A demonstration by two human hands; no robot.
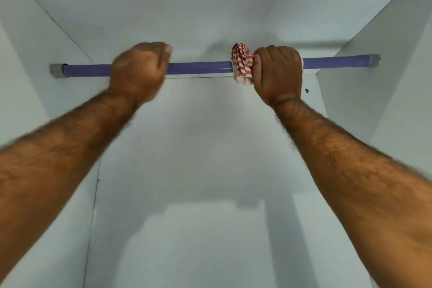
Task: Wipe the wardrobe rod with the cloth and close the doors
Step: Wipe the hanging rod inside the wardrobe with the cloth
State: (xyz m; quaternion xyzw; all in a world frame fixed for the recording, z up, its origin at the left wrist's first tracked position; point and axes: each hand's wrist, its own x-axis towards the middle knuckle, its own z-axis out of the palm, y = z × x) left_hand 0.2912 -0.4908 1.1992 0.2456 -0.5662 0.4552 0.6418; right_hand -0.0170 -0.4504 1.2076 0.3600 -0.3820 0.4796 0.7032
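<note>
White panels of a wardrobe interior (210, 147) fill the view, seen from below and in front: a back panel, two side walls and a top panel. Soft shadows of the arms are cast on the back panel. Two bare forearms are raised from the lower corners toward the upper part of the cabinet. A purple rod (198, 68) is mounted level across the full width, each end seated in a grey socket: the left socket (55, 71) and the right socket (375, 60) are fixed to the side walls. The left hand (138, 72) is shown blurred, curled into a fist at the rod left of centre; whether its grip is closed around the rod or only held in front of it cannot be told. The right hand (278, 75) is closed around the rod right of centre, its grip wrapped tightly over a red-and-white striped cloth (242, 63), which is bunched around the rod and protrudes at the hand's left side. A small dark hole (307, 90) is visible in the back panel just below the rod, right of the right hand.
</note>
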